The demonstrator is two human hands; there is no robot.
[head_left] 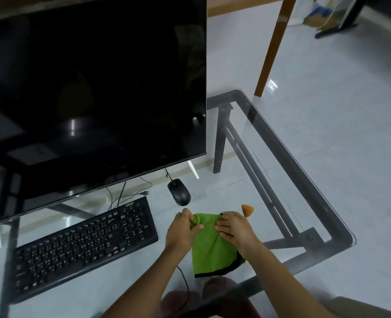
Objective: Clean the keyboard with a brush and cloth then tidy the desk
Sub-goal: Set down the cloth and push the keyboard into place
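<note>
A green cloth with a dark hem lies on the glass desk, right of the black keyboard. My left hand pinches the cloth's upper left corner. My right hand lies flat on its upper right part, fingers straight. An orange brush tip pokes out just beyond my right hand; the remainder of it is hidden under hand and cloth.
A black mouse sits behind the cloth, its cable running back. A large dark monitor fills the left. Cables trail behind the keyboard. A wooden table leg stands on the floor beyond the desk.
</note>
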